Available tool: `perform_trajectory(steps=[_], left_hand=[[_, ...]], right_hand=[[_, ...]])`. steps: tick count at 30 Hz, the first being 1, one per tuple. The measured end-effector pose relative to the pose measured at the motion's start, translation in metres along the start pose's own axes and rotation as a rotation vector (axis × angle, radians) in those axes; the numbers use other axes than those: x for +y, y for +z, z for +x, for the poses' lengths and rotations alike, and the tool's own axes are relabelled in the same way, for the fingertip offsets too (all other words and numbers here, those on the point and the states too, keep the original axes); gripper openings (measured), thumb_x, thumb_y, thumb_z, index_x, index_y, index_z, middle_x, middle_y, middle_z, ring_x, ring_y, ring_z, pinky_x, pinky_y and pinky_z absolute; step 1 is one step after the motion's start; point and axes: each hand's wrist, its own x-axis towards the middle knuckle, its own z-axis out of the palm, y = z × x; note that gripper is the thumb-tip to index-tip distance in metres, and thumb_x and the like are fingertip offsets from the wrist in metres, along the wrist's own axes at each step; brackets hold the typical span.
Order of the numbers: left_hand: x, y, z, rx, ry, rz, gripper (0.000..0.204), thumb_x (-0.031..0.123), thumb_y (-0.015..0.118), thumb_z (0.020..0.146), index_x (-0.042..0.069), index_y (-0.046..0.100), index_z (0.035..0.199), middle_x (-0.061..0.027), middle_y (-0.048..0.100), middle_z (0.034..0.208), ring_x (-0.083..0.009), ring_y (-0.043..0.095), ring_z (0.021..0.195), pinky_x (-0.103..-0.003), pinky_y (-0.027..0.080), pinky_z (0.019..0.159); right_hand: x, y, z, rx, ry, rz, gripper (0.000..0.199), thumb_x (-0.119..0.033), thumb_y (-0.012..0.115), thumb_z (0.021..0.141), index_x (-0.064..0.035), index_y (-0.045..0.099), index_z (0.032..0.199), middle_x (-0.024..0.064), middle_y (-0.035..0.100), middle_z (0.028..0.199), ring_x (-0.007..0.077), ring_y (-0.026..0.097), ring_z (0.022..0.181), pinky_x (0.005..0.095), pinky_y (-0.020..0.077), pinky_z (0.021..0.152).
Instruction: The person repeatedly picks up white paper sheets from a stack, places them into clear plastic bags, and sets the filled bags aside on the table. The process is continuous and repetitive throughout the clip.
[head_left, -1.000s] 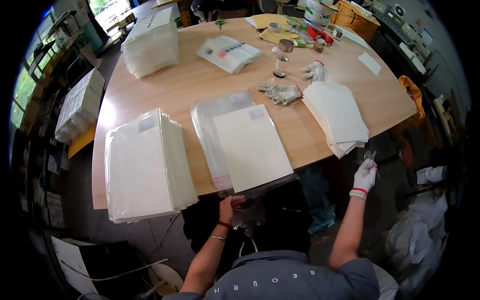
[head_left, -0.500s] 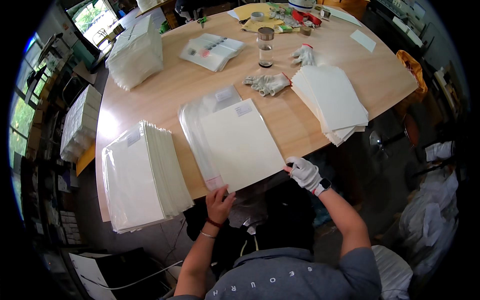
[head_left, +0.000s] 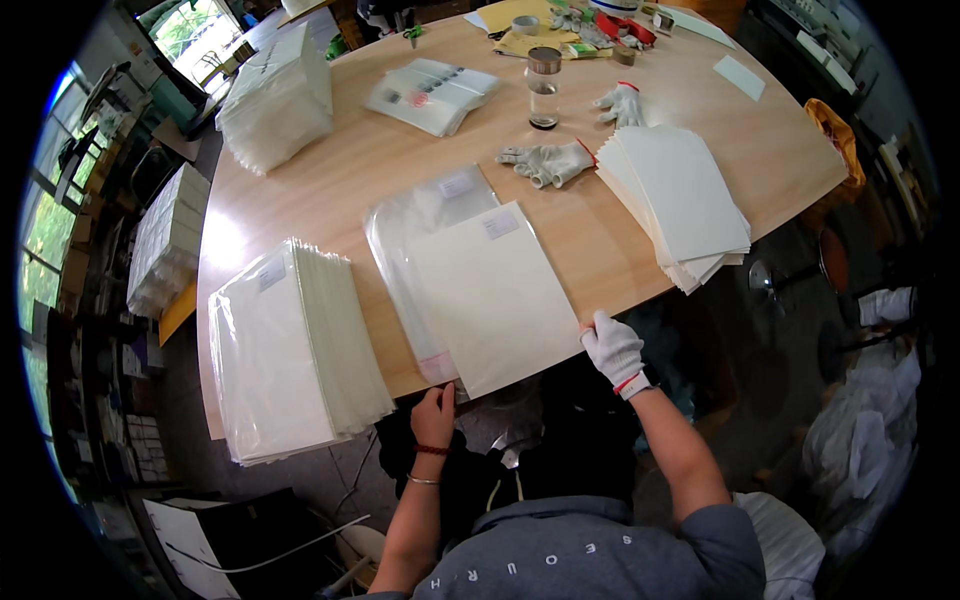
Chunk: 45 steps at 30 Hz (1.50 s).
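Observation:
A cream-white sheet of card (head_left: 495, 310) with a small label near its far edge lies partly over a clear plastic sleeve (head_left: 390, 230) at the table's near edge. My bare left hand (head_left: 433, 418) has its fingers pinched on the sleeve's near end, beside a pinkish strip. At the card's near right corner, my right hand (head_left: 614, 350), in a white glove, grips the edge between thumb and fingers. To the left stands a thick stack of sleeved cards (head_left: 275, 360). A fanned pile of bare white cards (head_left: 680, 195) lies to the right.
Beyond the card lie two work gloves (head_left: 548, 165) and a lidded clear jar (head_left: 543, 95). Printed plastic bags (head_left: 430, 95) and a tall bundle of plastic-wrapped stock (head_left: 275, 105) sit farther back. Tape rolls and small items clutter the far edge.
The fingers of my left hand have closed at the sleeve's near end. My right hand still holds the card's corner, its wrist turned a little. The whole view has shifted slightly.

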Motion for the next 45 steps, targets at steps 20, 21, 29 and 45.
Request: perform_trajectory(steps=[20,21,29,45], left_hand=[[0.043,-0.292,-0.06,0.516,0.158,-0.473,0.008,0.009,0.053,0.083,0.003,0.056,0.087,0.0024,0.052,0.073,-0.0059,0.048,0.068,-0.019,0.041,0.061],[0.024,-0.314,-0.051,0.473,0.178,-0.45,0.012,0.011,0.053,0.083,0.003,0.057,0.092,0.0023,0.055,0.078,-0.0055,0.048,0.07,-0.019,0.04,0.065],[0.02,-0.302,-0.023,0.668,0.4,0.873,0.049,0.01,0.054,0.077,0.006,0.039,0.124,-0.0179,0.024,0.138,-0.0346,0.022,0.128,-0.046,0.024,0.1],[0.021,-0.276,0.004,0.577,0.25,0.811,0.053,0.036,0.039,0.089,0.005,0.031,0.131,-0.013,0.036,0.133,-0.0304,0.031,0.124,-0.045,0.021,0.1]], right_hand=[[-0.262,-0.024,0.007,-0.703,-0.209,1.249,0.032,-0.012,0.05,0.082,0.0037,0.053,0.109,0.0093,0.061,0.085,0.0109,0.056,0.076,0.0232,0.0448,0.068],[-0.284,-0.02,0.009,-0.681,-0.303,1.237,0.03,-0.014,0.05,0.082,0.0036,0.056,0.105,0.0116,0.062,0.084,0.0142,0.058,0.075,0.0251,0.0456,0.067],[-0.316,0.016,0.01,-0.532,-0.565,0.994,0.024,-0.019,0.055,0.08,0.0017,0.062,0.089,0.016,0.062,0.076,0.025,0.062,0.072,0.0292,0.0481,0.064],[0.064,-0.099,0.053,0.347,-0.011,-0.41,0.028,-0.02,0.064,0.068,-0.0047,0.057,0.09,0.0143,0.054,0.082,0.0321,0.053,0.078,0.0401,0.0444,0.07]])
